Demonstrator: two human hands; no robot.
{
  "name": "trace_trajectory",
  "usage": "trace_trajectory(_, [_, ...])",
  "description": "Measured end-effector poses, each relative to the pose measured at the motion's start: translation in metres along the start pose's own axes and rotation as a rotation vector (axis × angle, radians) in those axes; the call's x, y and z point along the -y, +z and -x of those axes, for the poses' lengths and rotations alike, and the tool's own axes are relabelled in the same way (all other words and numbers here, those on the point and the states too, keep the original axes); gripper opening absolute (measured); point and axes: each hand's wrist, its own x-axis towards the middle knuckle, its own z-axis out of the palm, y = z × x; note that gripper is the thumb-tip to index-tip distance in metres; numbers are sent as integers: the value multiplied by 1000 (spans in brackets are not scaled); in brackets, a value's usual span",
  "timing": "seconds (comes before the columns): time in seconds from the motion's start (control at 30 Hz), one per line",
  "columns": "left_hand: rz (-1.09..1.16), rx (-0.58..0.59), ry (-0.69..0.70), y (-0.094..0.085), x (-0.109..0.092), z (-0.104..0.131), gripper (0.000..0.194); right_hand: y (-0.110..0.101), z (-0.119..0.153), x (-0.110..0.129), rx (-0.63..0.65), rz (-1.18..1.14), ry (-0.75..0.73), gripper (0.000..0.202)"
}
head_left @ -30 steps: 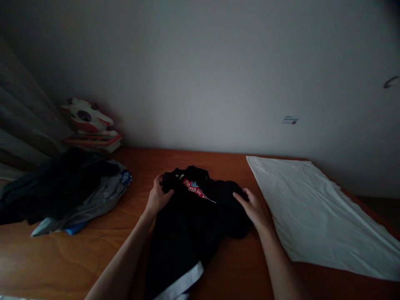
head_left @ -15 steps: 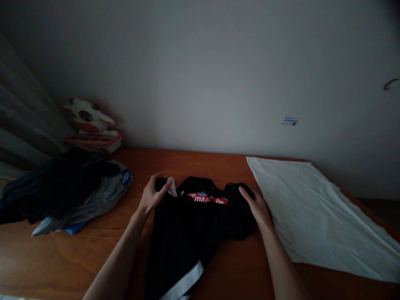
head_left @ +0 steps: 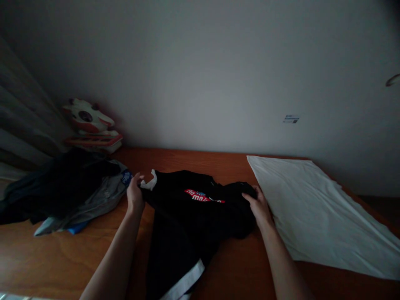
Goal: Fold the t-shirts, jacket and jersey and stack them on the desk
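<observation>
A black shirt (head_left: 187,221) with a red and white printed patch on its chest lies rumpled on the wooden surface. White trim shows at its upper left and along its lower edge. My left hand (head_left: 136,193) is closed on the shirt's left side, beside the white trim. On the other side, my right hand (head_left: 258,204) grips a bunched part of the black cloth, thumb on top. Some fingers of both hands are hidden by the fabric.
A flat white cloth (head_left: 315,212) covers the right of the wooden table (head_left: 103,258). At the left lies a heap of dark and grey clothes (head_left: 68,187). Behind the heap stands a cow-shaped toy (head_left: 90,121) against the wall, near a curtain (head_left: 28,112).
My left hand has moved left, drawing the shirt's left side and white trim outward. The shirt's upper part is spread wider. My right hand stays almost in place.
</observation>
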Motion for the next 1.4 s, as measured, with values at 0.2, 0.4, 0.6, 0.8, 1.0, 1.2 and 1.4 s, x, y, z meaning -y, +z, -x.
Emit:
trace_trajectory(0.2, [-542,265,682,5,-2,22,38,4,2,18,-1,99,123,44])
trace_trajectory(0.4, [-903,681,724,15,0,40,49,3,8,28,51,101,84,47])
trace_trajectory(0.6, [-1059,478,582,12,7,33,48,4,10,30,96,-18,-31,39])
trace_trajectory(0.8, [-748,710,708,31,23,40,53,-2,9,27,129,61,37,30])
trace_trajectory(1.0, [-786,752,517,30,30,33,31,-5,8,27,197,26,-30,31])
trace_trajectory(1.2, [-367,347,449,24,15,30,29,-5,8,27,133,-16,-99,44])
trace_trajectory(1.4, [-354,295,468,19,6,33,16,-20,7,27,544,189,16,37])
